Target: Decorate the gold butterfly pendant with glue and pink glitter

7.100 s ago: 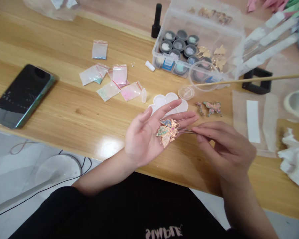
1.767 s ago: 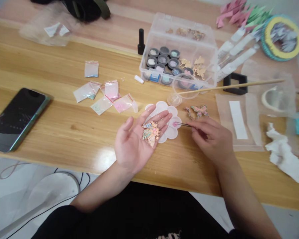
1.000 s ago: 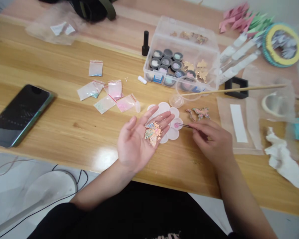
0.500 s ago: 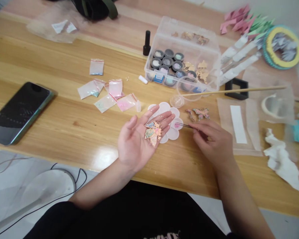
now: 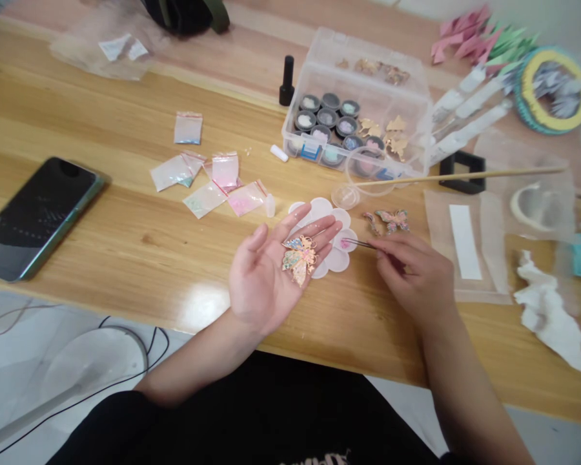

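Observation:
My left hand (image 5: 266, 274) is palm up with its fingers stretched out, holding a gold butterfly ornament (image 5: 300, 258) flat on the palm. Blue, green and pink bits colour its wings. My right hand (image 5: 416, 271) pinches thin dark tweezers (image 5: 358, 243). Their tips are at some pink bits (image 5: 345, 244) in one well of a white flower-shaped palette (image 5: 337, 259). The left fingers hide part of that palette. Just beyond the right hand lie a second coloured butterfly (image 5: 393, 221) and a smaller coloured piece (image 5: 370, 223).
Behind the palette stands an open clear case (image 5: 300, 77) with several small pots and gold pieces. A wooden stick (image 5: 465, 176) lies across the front of it. Small zip bags (image 5: 244, 197), a phone (image 5: 39, 216), a black bottle (image 5: 286, 84) and crumpled tissue (image 5: 549, 316) are around.
The hands, the butterfly ornament and the tweezers hold almost the same positions. The whole view has shifted very slightly.

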The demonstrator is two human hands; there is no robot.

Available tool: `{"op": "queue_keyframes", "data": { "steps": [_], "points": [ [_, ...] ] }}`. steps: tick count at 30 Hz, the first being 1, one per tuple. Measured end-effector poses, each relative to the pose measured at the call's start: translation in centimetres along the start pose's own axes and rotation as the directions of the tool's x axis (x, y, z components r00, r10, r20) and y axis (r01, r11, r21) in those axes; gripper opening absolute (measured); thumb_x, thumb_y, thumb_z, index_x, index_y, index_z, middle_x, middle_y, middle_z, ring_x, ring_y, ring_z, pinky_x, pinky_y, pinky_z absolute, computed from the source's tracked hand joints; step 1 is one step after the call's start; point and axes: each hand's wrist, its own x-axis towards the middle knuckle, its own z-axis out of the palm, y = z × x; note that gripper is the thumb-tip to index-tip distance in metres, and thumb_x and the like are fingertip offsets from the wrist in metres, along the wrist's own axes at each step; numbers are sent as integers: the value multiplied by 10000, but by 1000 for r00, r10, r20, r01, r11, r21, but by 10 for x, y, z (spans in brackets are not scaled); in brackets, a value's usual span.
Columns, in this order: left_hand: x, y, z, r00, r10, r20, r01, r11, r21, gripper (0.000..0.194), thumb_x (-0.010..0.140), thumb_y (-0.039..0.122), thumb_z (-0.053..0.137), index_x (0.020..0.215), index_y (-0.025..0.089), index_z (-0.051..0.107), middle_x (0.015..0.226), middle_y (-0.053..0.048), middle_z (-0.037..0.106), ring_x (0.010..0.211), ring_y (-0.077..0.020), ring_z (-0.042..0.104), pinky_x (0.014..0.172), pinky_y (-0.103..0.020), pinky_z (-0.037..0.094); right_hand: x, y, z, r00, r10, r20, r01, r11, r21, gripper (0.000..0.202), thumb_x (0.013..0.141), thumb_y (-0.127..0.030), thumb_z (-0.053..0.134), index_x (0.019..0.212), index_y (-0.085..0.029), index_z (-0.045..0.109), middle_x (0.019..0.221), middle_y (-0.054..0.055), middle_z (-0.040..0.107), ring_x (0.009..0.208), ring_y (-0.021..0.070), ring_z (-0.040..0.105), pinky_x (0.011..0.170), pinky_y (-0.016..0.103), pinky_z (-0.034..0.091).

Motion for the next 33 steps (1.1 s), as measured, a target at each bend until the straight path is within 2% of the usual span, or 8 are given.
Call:
{"op": "queue_keyframes", "data": {
  "steps": [4,11,17,20,33],
  "points": [
    [0,0,0,1000,5,-12,-5,1000,19,620,948,501,449,1446,135,493,1380,-172,654,1496,-306,410,1270,-452,246,0,-1,1,1000,-3,-2,3,1000,8,241,912,-160,563,999,-259,765,942,41,768,810,179,724,641,303,576],
    [1,0,1,1000,6,-19,-5,1000,8,626,938,496,468,1446,131,494,1427,-182,617,1514,-312,377,1276,-450,238,0,0,2,1000,-3,18,3,1000,3,248,919,-169,563,1023,-270,763,954,32,768,832,183,731,680,321,587],
    [1,0,1,1000,14,15,-14,1000,14,514,966,494,404,1282,140,600,1230,-159,729,1489,-299,418,1285,-463,201,1,0,1,998,-56,9,56,998,-11,263,903,-105,570,1029,-238,759,935,38,765,826,169,730,690,290,588],
    [0,0,1,1000,16,16,-16,1000,13,489,967,489,403,1232,142,623,1213,-158,737,1469,-301,447,1287,-461,184,0,0,2,997,-71,0,71,997,-20,247,910,-107,562,1021,-223,750,936,40,762,837,164,732,706,281,592],
    [1,0,1,1000,15,2,-15,999,29,486,966,494,388,1207,151,633,1205,-153,743,1449,-306,478,1297,-472,110,1,-3,-1,998,-60,-23,59,998,-17,260,897,-102,583,1013,-252,760,912,28,771,793,159,736,638,271,585]
  ]
}}
